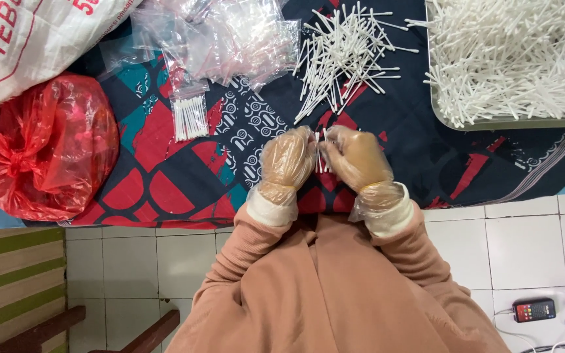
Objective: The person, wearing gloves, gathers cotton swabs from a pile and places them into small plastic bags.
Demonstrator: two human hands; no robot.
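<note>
Both my hands wear thin clear plastic gloves and meet over a patterned red, teal and dark blue cloth [165, 170]. My left hand [287, 160] and my right hand [359, 159] together hold a small bunch of white cotton swabs [322, 151] between the fingertips. Just beyond them lies a loose pile of cotton swabs [342, 55] on the cloth. To the left lies a filled small clear bag of swabs [189, 116].
A metal tray [456, 123] heaped with swabs is at the far right. A heap of empty small clear bags [230, 36] lies at the far centre-left. A knotted red plastic bag [40, 147] and a white sack [27, 46] are at the left. White tiled floor [531, 242] holds a small black device [534, 310].
</note>
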